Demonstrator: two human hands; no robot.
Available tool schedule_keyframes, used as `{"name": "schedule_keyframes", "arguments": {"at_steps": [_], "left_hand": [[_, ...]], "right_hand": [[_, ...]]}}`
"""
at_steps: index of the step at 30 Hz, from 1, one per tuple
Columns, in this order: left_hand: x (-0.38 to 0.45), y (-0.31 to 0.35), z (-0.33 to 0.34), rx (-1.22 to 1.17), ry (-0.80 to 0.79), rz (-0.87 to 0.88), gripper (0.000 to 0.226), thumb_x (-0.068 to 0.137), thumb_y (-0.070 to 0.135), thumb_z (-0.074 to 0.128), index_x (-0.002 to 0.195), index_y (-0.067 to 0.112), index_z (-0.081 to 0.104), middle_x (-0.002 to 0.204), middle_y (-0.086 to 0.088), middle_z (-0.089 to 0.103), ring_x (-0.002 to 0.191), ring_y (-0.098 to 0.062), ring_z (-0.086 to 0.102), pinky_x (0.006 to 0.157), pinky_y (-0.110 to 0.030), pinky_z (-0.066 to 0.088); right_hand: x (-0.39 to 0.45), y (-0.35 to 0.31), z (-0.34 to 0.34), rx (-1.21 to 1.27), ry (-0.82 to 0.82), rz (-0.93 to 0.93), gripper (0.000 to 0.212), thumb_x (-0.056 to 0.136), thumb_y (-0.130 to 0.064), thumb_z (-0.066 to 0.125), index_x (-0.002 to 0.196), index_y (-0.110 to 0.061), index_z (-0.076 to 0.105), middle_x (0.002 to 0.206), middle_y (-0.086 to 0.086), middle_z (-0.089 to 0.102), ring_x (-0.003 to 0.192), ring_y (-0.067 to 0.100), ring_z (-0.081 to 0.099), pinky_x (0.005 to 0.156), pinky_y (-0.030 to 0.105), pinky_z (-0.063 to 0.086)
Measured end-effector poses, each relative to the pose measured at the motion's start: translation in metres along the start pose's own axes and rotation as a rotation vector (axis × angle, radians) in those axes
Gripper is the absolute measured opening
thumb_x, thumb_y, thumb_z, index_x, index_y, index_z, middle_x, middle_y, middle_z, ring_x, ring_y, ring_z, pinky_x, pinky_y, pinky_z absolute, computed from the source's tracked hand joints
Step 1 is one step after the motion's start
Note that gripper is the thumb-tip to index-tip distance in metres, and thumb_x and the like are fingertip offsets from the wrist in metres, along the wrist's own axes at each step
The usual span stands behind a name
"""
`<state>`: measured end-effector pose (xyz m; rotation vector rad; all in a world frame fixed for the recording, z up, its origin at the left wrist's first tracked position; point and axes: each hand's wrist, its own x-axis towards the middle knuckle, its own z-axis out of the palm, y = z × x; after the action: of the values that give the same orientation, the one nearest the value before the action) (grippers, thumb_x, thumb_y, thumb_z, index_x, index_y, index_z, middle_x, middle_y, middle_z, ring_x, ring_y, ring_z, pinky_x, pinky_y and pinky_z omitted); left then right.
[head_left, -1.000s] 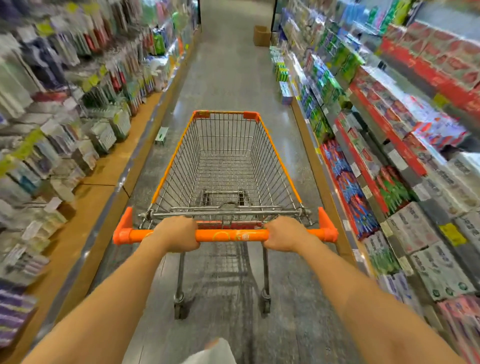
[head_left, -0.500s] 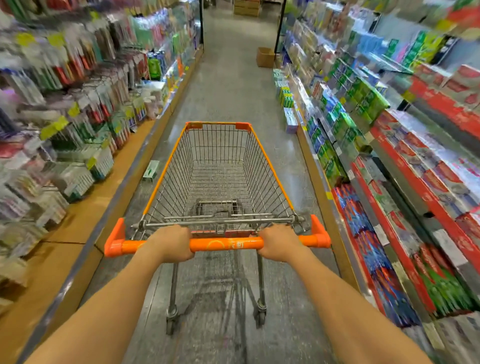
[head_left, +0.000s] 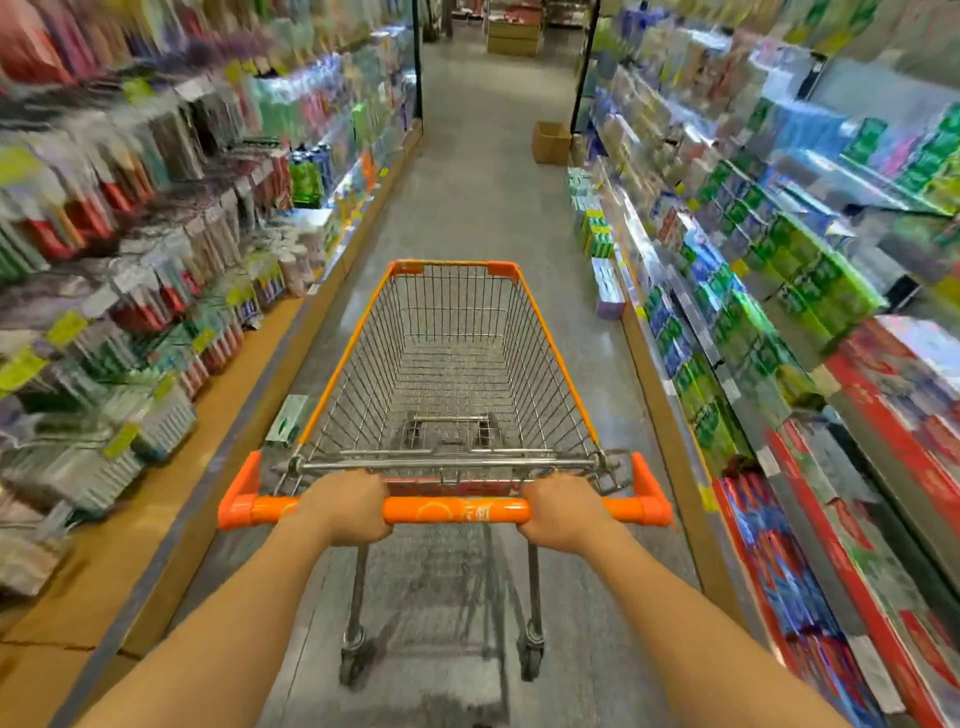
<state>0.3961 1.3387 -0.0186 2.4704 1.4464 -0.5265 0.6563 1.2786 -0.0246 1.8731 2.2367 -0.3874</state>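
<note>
A wire shopping cart (head_left: 540, 332) with orange rim trim stands in front of me in a store aisle, its basket holding nothing. My left hand (head_left: 347, 506) grips the orange handle bar (head_left: 457, 510) left of its middle. My right hand (head_left: 563, 512) grips the same bar right of its middle. Both forearms reach forward from the bottom of the view. The cart's two rear wheels show below the handle.
Stocked shelves line both sides: hanging packets on the left (head_left: 156, 249), boxed goods on the right (head_left: 769, 291). A small green-and-white pack (head_left: 287, 421) lies on the floor by the left shelf base. A cardboard box (head_left: 550, 141) sits far ahead on the right. Grey floor (head_left: 483, 197) runs ahead.
The cart and I have rolled forward down the aisle; the shelves slid past, the floor pack is now beside the cart, and the far box is closer. Both hands kept their grip.
</note>
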Motion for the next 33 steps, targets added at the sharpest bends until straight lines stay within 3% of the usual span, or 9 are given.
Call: {"name": "schedule_keyframes", "arguments": {"at_steps": [4,12,18,22,29,33], "left_hand": [[0.084,-0.016,-0.037,-0.038,-0.046,-0.012,0.017,0.077,0.038,0.054,0.075,0.022,0.060,0.076,0.002,0.060,0.069,-0.019,0.053,0.060,-0.026,0.039],[0.277,-0.059,-0.118,-0.067,-0.030,-0.020,0.022,0.072,0.032,0.055,0.058,0.019,0.045,0.059,0.003,0.049,0.058,-0.018,0.048,0.051,-0.026,0.034],[0.433,-0.102,-0.181,-0.056,0.014,-0.005,0.024,0.074,0.042,0.054,0.065,0.021,0.048,0.067,0.001,0.058,0.058,-0.016,0.050,0.049,-0.026,0.033],[0.520,-0.123,-0.223,-0.038,-0.020,0.008,0.020,0.073,0.038,0.053,0.065,0.021,0.047,0.069,0.001,0.056,0.059,-0.014,0.048,0.050,-0.026,0.033],[0.675,-0.162,-0.293,-0.085,-0.032,0.006,0.020,0.073,0.034,0.055,0.062,0.022,0.043,0.066,0.002,0.053,0.057,-0.014,0.047,0.051,-0.026,0.034],[0.769,-0.181,-0.340,-0.059,-0.008,-0.007,0.018,0.075,0.037,0.056,0.068,0.022,0.050,0.068,0.003,0.054,0.063,-0.017,0.052,0.053,-0.027,0.036]], "right_hand": [[0.075,0.046,-0.031,0.008,-0.041,-0.008,0.017,0.084,-0.032,0.051,0.085,-0.016,0.058,0.077,0.004,0.059,0.070,0.024,0.053,0.063,0.030,0.042],[0.245,0.140,-0.100,-0.021,-0.019,-0.004,0.016,0.086,-0.031,0.050,0.077,-0.017,0.050,0.063,-0.001,0.043,0.067,0.023,0.047,0.062,0.030,0.037],[0.380,0.208,-0.158,-0.004,0.008,0.017,0.014,0.085,-0.027,0.052,0.077,-0.016,0.050,0.070,0.002,0.047,0.070,0.027,0.050,0.064,0.030,0.035],[0.460,0.250,-0.192,-0.003,-0.002,0.012,0.015,0.085,-0.028,0.053,0.081,-0.014,0.053,0.062,0.000,0.038,0.069,0.025,0.046,0.063,0.031,0.034],[0.609,0.329,-0.240,0.003,-0.021,0.020,0.015,0.086,-0.028,0.052,0.079,-0.015,0.053,0.063,0.001,0.045,0.067,0.027,0.050,0.058,0.030,0.034],[0.701,0.381,-0.269,0.037,0.027,0.019,0.019,0.084,-0.030,0.054,0.087,-0.013,0.062,0.084,0.011,0.063,0.081,0.032,0.060,0.063,0.029,0.036]]}}
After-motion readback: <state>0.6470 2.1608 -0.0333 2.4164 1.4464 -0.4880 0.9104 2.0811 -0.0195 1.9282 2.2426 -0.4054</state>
